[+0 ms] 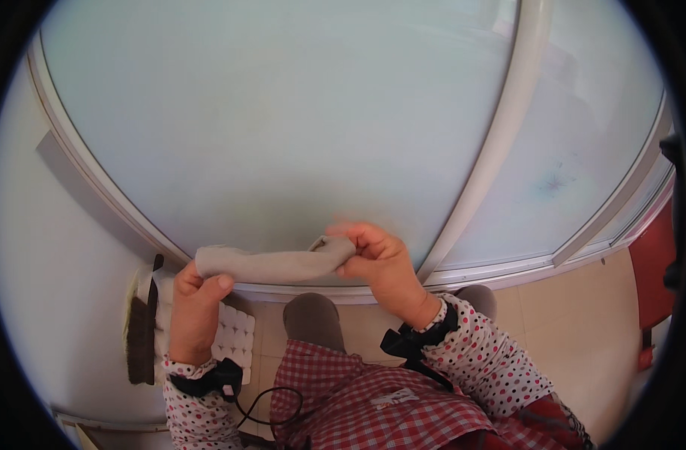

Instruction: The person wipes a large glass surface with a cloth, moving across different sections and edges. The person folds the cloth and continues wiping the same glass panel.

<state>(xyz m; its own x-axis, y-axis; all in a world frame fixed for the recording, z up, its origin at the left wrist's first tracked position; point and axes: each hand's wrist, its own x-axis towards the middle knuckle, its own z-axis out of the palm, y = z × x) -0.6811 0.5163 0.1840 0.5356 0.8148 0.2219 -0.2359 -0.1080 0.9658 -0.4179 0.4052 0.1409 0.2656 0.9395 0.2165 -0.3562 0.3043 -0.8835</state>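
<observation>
A folded grey-beige cloth stretches between my two hands, in front of a frosted glass panel. My left hand grips its left end, the thumb on the near side and the fingers mostly hidden behind. At the other end, my right hand pinches the cloth between thumb and fingers, where a fold stands up a little. Its fingertips look slightly blurred. Both wrists wear black straps over polka-dot sleeves.
A brush head with dark bristles leans by the left wall, next to a pack of white rolls. A pale metal frame post divides the glass. To the right, a red panel stands on the tiled floor. A black cable hangs near my apron.
</observation>
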